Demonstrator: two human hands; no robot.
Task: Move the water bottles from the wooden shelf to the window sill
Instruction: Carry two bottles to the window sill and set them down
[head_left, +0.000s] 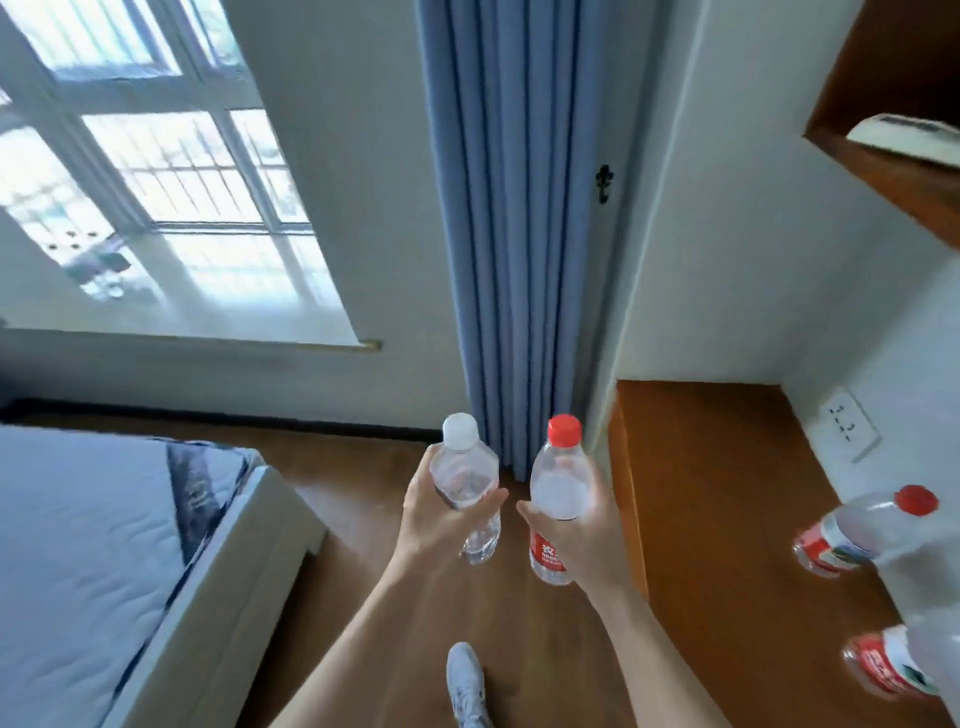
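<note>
My left hand (441, 512) grips a clear water bottle with a white cap (462, 467), held upright over the floor. My right hand (576, 535) grips a clear bottle with a red cap and red label (558, 483), also upright, beside the first. To the right, two more red-labelled bottles (862, 530) (893, 670) stand on the wooden shelf (727, 478); the nearer one is cut off by the frame edge. The white window sill (218, 312) lies at the upper left, below the window, with some small blurred items at its left end.
A blue curtain (524, 223) hangs between window and shelf. A bed with a white mattress (98, 545) fills the lower left. Wooden floor (363, 467) runs between bed and shelf, with my shoe (467, 680) on it. A wall socket (849, 423) sits above the shelf; an upper wooden shelf (893, 171) is at top right.
</note>
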